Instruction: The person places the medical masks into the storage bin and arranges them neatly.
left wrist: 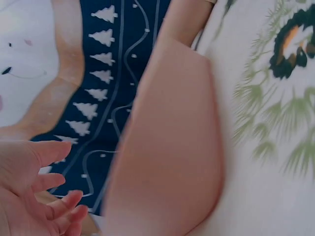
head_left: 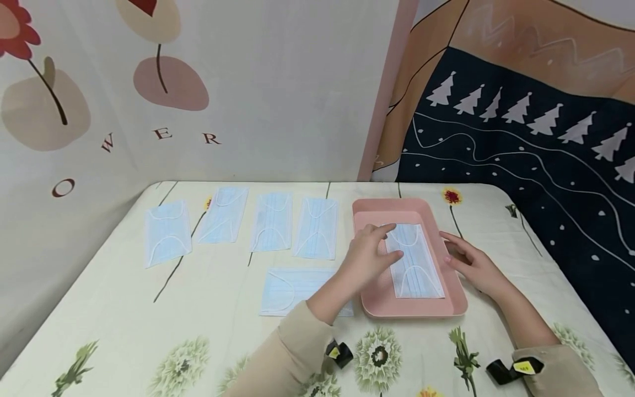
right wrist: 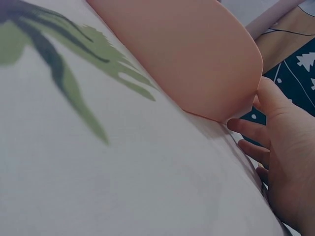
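Note:
A blue face mask [head_left: 415, 270] with white ear loops lies lengthwise in a pink tray [head_left: 364, 300]. My left hand [head_left: 369, 251] is over the tray's left side, thumb and index finger spread apart at the mask's upper left edge, nothing gripped. In the left wrist view its fingers [left wrist: 61, 201] are loosely bent beside the tray's blurred wall. At the tray's right side, my right hand [head_left: 473, 267] touches the outer wall with thumb and fingertips. The right wrist view has its thumb [right wrist: 273, 98] at the rim and its index fingertip near the tray's base.
Several more masks lie flat: a row with one mask [head_left: 168, 231] at the far left and one [head_left: 316, 229] nearest the tray. Another mask [head_left: 283, 289] lies sideways, partly behind my left forearm. A flowered cloth [head_left: 124, 309] covers the table; fabric hangings [head_left: 297, 110] stand behind.

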### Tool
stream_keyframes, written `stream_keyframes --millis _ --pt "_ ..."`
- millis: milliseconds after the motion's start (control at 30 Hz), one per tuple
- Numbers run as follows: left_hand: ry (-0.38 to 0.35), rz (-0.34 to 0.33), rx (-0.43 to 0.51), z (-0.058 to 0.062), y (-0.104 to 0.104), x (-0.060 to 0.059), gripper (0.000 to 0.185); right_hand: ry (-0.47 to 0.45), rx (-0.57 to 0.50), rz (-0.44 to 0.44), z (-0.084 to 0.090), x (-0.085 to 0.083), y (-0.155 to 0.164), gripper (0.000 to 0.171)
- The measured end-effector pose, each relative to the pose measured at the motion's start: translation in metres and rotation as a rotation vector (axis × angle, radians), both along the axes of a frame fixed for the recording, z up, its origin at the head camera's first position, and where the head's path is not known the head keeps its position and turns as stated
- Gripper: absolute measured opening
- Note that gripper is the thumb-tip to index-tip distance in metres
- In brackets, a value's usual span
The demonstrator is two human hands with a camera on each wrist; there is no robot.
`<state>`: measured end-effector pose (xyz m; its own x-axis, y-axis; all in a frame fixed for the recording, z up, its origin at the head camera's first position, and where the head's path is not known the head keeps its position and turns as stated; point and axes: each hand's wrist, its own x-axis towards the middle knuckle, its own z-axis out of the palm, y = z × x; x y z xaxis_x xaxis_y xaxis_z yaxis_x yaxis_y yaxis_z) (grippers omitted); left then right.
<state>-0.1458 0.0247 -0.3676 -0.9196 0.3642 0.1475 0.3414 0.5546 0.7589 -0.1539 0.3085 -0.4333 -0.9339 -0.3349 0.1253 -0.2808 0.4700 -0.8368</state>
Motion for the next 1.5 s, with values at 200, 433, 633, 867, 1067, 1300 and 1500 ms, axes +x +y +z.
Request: stream_keyframes --millis 200,433,633,867,1067,1300,1500 --pt "0.069 -0.06 0.07 0.014 -0.026 0.006 0.054 -0.003 0.011 -0.013 -0.002 0.0 0.002 0.056" --pt "0.083 -0.102 0.133 0.019 -0.06 0.01 0.054 -0.005 0.006 -0.011 -0.003 -0.001 0.002 0.056" --pt "0.081 -0.106 0.106 0.016 -0.09 0.009 0.055 0.006 -0.004 -0.003 -0.001 -0.002 0.0 0.056" --pt "0.002 -0.179 0.047 0.007 -0.125 0.01 0.06 -0.004 -0.01 0.001 0.0 0.0 -0.002 0.057" --pt "-0.058 -0.287 -0.02 -0.006 -0.147 0.009 0.065 -0.013 -0.006 -0.009 0.0 0.0 -0.002 0.057" --pt "-0.074 -0.358 -0.146 -0.014 -0.16 0.005 0.065 -0.018 -0.008 -0.008 -0.001 0.0 -0.001 0.058" --pt "-0.026 -0.383 -0.285 -0.019 -0.165 0.002 0.064 -0.018 -0.02 -0.008 -0.001 0.0 -0.002 0.057"
